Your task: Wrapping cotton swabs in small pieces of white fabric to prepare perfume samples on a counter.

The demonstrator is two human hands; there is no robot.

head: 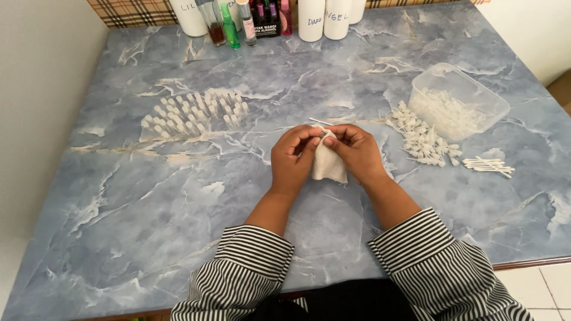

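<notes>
Both hands met above the middle of the blue marbled table [148, 196]. The left hand [292, 159] and right hand [355, 151] were curled, fingertips pinching a small dark piece [322, 135] between them, with a white cloth [328, 163] draped below, gripped between both palms. Clusters of small white plastic caps [193, 113] stood well to the left.

Blue marbled table [178, 238] with upright vials [193, 113], tub [461, 101], swabs [488, 165].

White folded tissue [329, 163] hanging crumpled between both hands, small dark object [322, 135] pinched at its top, above marble table
</notes>
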